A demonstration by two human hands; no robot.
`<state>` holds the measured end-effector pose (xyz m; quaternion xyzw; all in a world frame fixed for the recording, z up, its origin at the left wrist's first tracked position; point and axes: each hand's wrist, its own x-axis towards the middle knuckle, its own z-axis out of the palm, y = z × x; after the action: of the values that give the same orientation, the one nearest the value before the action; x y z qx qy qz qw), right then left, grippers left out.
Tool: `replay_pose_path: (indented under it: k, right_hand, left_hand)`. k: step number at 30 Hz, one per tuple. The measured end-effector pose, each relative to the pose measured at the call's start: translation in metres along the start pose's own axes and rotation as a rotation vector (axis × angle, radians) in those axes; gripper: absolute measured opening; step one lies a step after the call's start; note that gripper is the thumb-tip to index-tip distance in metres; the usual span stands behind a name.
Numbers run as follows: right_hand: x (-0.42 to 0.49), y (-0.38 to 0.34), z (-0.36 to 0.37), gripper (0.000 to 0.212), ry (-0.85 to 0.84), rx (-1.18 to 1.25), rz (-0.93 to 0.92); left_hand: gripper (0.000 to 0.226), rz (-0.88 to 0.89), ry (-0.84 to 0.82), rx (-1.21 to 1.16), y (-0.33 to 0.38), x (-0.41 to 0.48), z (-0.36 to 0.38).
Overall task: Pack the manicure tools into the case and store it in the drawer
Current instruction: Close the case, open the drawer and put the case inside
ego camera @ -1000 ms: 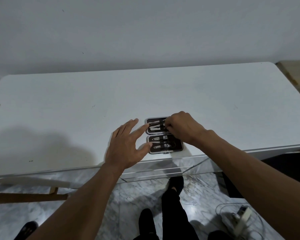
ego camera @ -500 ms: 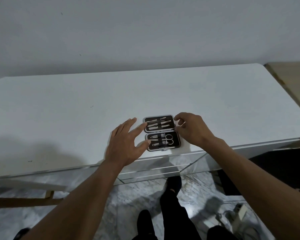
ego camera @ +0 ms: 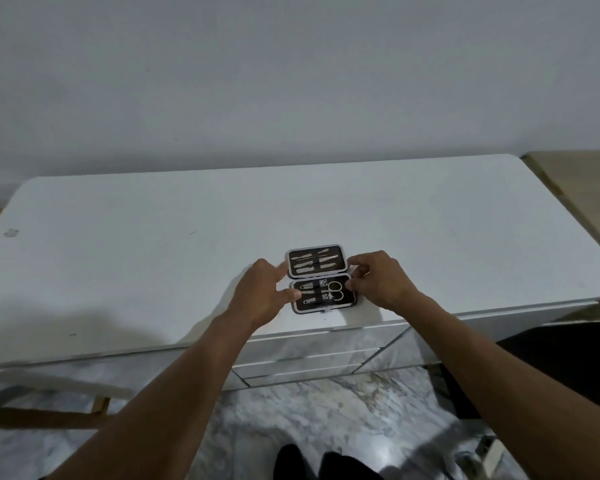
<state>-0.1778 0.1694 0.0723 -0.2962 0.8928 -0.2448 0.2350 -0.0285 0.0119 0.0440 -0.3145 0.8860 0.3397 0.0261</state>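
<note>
A small dark manicure case [ego camera: 321, 278] lies open flat near the front edge of the white tabletop [ego camera: 153, 244]. Its far half holds several slim metal tools [ego camera: 314, 264] under a strap; its near half holds small scissors [ego camera: 335, 291], clippers and other pieces. My left hand [ego camera: 264, 294] touches the case's left edge with fingertips at the hinge and near half. My right hand [ego camera: 378, 284] pinches the case's right edge at the hinge.
Mirrored drawer fronts [ego camera: 312, 358] run below the tabletop's front edge. A marble floor [ego camera: 309, 420] and dark shoes [ego camera: 291, 462] show beneath. A wooden surface [ego camera: 575, 174] adjoins the table at the right. A wall stands behind.
My right hand left the tools in the far half and moved to the case's right edge. My left hand closed in on the left edge. The camera view shifted slightly.
</note>
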Motion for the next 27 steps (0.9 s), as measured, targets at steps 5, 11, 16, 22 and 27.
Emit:
replay_pose_path:
  k: [5, 11, 16, 22, 27]
  right_hand:
    - [0.007, 0.001, 0.000, 0.025, 0.007, 0.064, 0.040]
    - [0.005, 0.002, 0.004, 0.036, 0.049, 0.266, 0.129]
    - [-0.003, 0.000, 0.008, 0.026, 0.109, 0.284, 0.115]
    - [-0.010, 0.000, 0.015, 0.031, 0.183, 0.341, 0.095]
    - [-0.018, 0.005, 0.014, 0.011, 0.190, 0.371, 0.079]
  left_hand:
    - [0.018, -0.107, -0.020, -0.102, 0.012, 0.013, -0.005]
    - [0.024, -0.249, 0.107, -0.333, 0.022, 0.007, 0.002]
    - [0.049, -0.280, 0.186, -0.518, 0.025, 0.001, 0.008]
    - [0.038, -0.259, 0.256, -0.567, 0.021, -0.001, 0.018]
    - [0.027, -0.213, 0.362, -0.585, 0.022, -0.008, 0.029]
